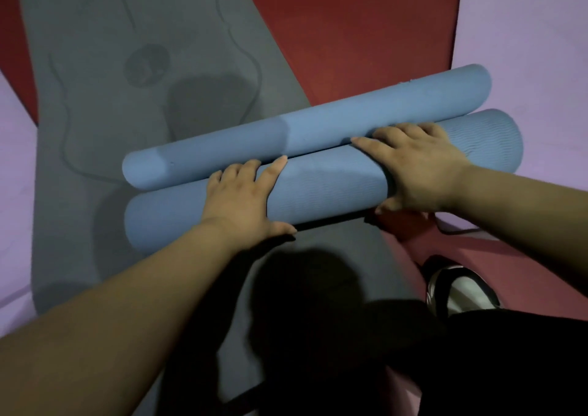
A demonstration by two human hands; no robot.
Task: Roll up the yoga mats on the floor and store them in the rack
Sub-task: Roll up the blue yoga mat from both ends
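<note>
**Both hands clasping the near blue roll (327,186)**

Both arms are stretching forward, side by side. The left hand (245,193) and right hand (420,167) are draping over it, fingers tucking into the seam against the far blue roll (318,123) and thumbs hooking its near side, each grip wrapping it. Both rolls are lying touching across the flat grey mat (95,49).

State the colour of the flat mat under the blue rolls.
The flat mat is grey with darker line markings; head view.

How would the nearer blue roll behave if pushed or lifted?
Round, the nearer blue roll probably rolls easily on the gray mat. Left hand and right hand hold it, so it may unroll if released. Ribbed foam: likely light.
</note>
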